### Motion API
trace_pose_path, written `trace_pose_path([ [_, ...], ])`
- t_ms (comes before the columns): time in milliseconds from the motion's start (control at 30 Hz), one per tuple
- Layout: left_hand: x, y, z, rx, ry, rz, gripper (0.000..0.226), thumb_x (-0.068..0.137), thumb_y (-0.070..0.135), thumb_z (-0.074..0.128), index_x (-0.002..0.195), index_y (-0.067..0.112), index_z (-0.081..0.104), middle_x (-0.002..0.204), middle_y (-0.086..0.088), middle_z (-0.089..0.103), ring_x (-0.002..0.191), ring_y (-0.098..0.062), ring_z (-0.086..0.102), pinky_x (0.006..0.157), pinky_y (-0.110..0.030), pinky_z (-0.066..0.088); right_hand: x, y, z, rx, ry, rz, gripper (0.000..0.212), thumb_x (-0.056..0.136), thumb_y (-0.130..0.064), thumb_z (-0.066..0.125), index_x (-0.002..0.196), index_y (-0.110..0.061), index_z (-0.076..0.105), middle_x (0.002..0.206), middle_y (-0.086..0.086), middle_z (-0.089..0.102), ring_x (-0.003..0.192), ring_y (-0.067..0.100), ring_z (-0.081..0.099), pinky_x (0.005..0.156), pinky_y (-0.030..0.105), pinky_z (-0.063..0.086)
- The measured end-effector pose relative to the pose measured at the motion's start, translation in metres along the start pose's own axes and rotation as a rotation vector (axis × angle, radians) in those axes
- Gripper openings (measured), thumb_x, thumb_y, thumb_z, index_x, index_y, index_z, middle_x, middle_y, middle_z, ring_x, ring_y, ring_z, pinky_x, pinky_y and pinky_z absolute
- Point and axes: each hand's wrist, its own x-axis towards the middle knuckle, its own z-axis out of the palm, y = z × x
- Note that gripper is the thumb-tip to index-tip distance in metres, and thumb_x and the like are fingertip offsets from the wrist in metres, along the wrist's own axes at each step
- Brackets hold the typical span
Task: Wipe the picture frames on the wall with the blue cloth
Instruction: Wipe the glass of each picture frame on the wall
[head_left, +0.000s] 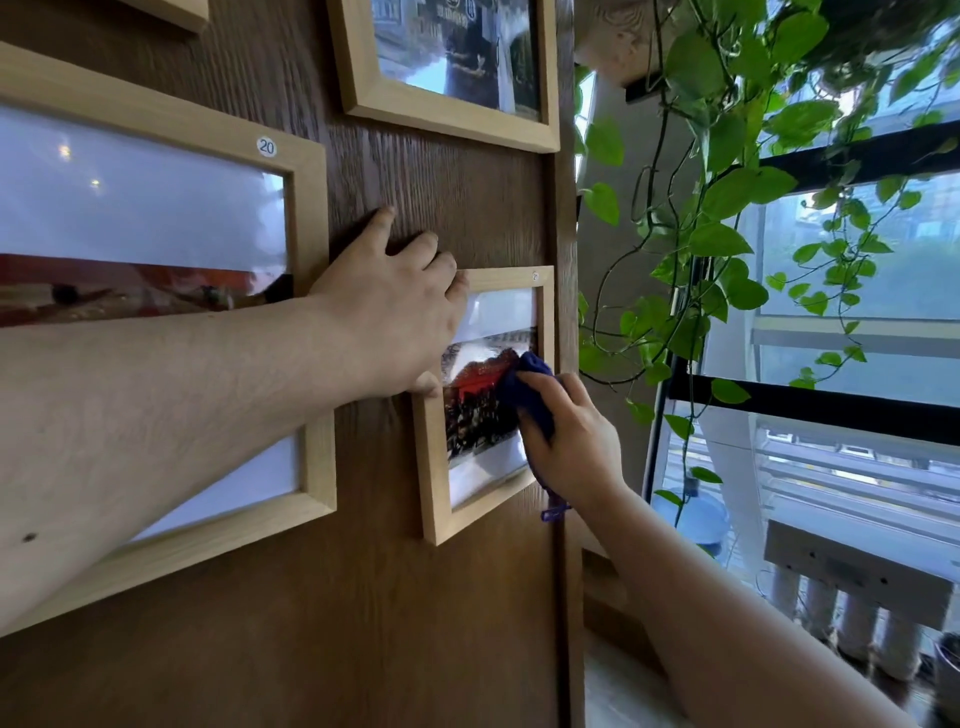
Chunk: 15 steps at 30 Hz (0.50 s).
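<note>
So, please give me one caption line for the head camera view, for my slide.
Right hand wipes small light wooden picture frame with dark blue cloth; left hand steadies its corner.

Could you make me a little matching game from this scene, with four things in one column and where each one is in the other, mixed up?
Things:
1. blue cloth
2. left hand
3. frame with the "20" sticker
4. trailing green plant

Places:
A. by the window, right of the wooden wall
B. bunched in the right hand, pressed on the small frame's glass
C. resting on the small frame's upper left corner
D. on the wall, left of the small frame

Pairs: 1-B, 2-C, 3-D, 4-A
</note>
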Motion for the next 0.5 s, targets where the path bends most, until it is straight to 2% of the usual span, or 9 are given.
trace_pose_path([
  [100, 0.001, 0.001, -0.001, -0.006, 0.002, -0.003, 0.104, 0.078, 0.075, 0.045, 0.148, 0.005, 0.012, 0.156, -0.017, 0.023, 0.144, -0.033, 0.017, 0.115, -0.061, 0.015, -0.011, -0.005, 0.001, 0.018, -0.032, -0.011, 0.039, 0.085, -0.033, 0.056, 0.124, -0.032, 0.051, 0.113, -0.005, 0.055, 0.078, 0.023, 0.061, 0.055, 0.04, 0.053],
  [200, 0.001, 0.001, -0.001, -0.001, 0.003, -0.006, 0.105, 0.078, 0.075, 0.044, 0.149, 0.005, 0.011, 0.156, -0.017, 0.021, 0.144, -0.034, 0.016, 0.115, -0.061, 0.016, -0.031, -0.019, 0.001, 0.072, -0.137, -0.199, 0.04, 0.085, -0.033, 0.056, 0.125, -0.03, 0.051, 0.115, -0.002, 0.054, 0.075, 0.022, 0.06, 0.053, 0.036, 0.052],
  [267, 0.0, 0.001, 0.0, 0.012, 0.009, -0.008, 0.105, 0.079, 0.075, 0.044, 0.149, 0.005, 0.01, 0.156, -0.017, 0.021, 0.144, -0.034, 0.016, 0.115, -0.061, 0.016, -0.04, -0.018, 0.002, 0.085, -0.209, -0.249, 0.041, 0.085, -0.032, 0.057, 0.125, -0.031, 0.05, 0.117, -0.002, 0.053, 0.073, 0.022, 0.059, 0.053, 0.034, 0.051],
  [500, 0.0, 0.003, 0.002, 0.017, 0.014, -0.008, 0.104, 0.079, 0.075, 0.043, 0.149, 0.004, 0.01, 0.156, -0.018, 0.021, 0.144, -0.035, 0.016, 0.114, -0.062, 0.016, -0.044, 0.025, -0.002, -0.057, -0.201, -0.04, 0.039, 0.083, -0.038, 0.057, 0.122, -0.036, 0.05, 0.111, -0.009, 0.053, 0.077, 0.022, 0.062, 0.055, 0.038, 0.053],
])
